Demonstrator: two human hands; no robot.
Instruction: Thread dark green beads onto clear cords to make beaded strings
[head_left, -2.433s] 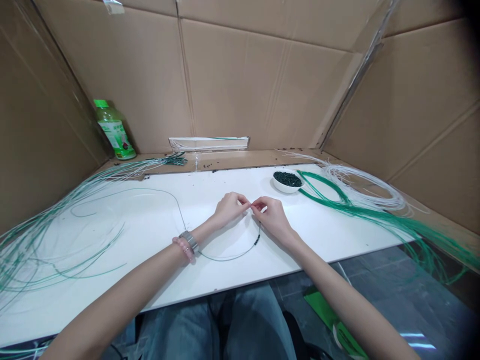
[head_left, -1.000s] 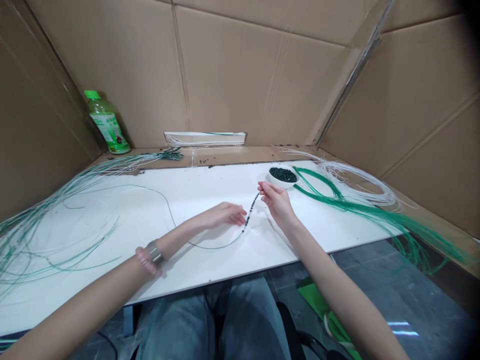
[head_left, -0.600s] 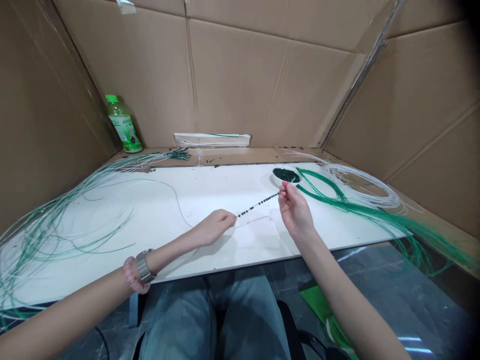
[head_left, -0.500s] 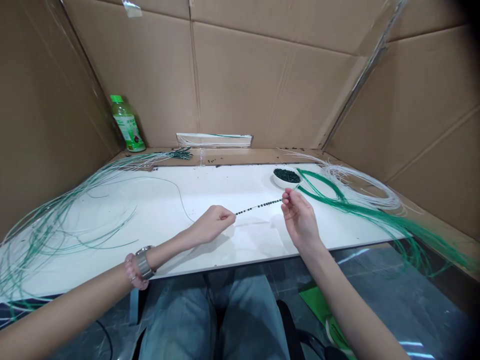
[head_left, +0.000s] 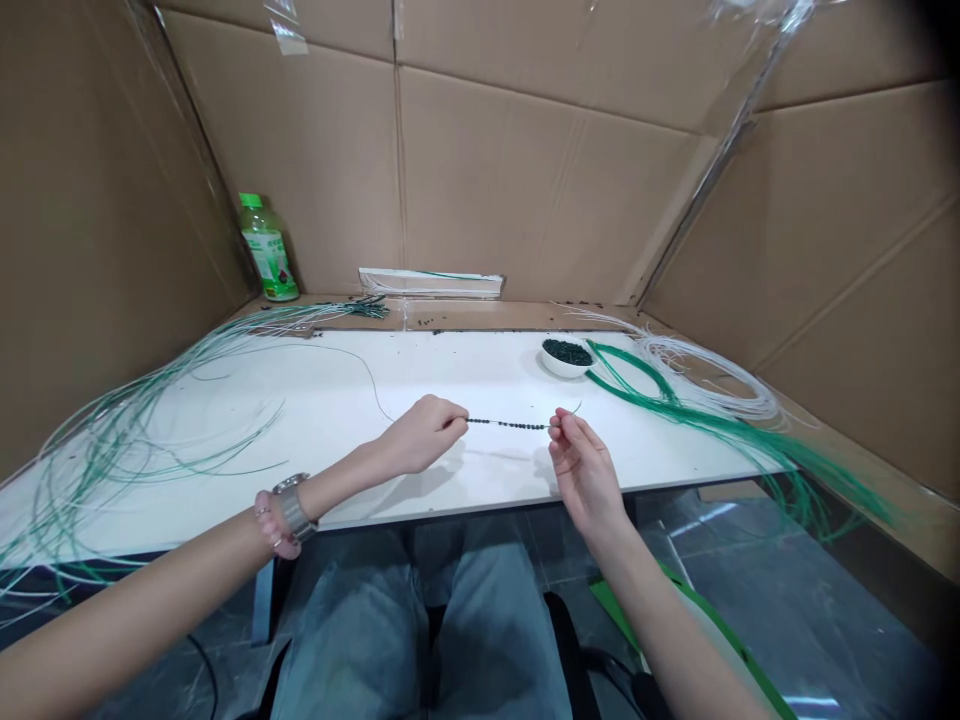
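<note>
A thin cord strung with small dark beads (head_left: pixel 521 426) is stretched almost level between my two hands, just above the white table (head_left: pixel 480 375). My left hand (head_left: pixel 426 432) is closed on the cord at the left end of the beads. The thumb and fingertips of my right hand (head_left: pixel 581 455) pinch it near the right end, where a short green tip sticks up past them. From my left hand the cord's long tail (head_left: pixel 373 378) curves back over the table. Behind my right hand stands a white bowl (head_left: pixel 568 369) filled with dark beads.
Green cords (head_left: pixel 667 405) and a coil of white cords (head_left: pixel 739 385) lie at the right. A bundle of green and white cords (head_left: pixel 150 390) spreads over the left side. A green-capped bottle (head_left: pixel 270 260) stands in the back left corner. Cardboard walls (head_left: pixel 495 170) enclose the table.
My hands were together at the cord's end, then moved apart. My left hand closed on the cord below the beads, and my right hand came back from near the bowl. The beaded part now stretches level.
</note>
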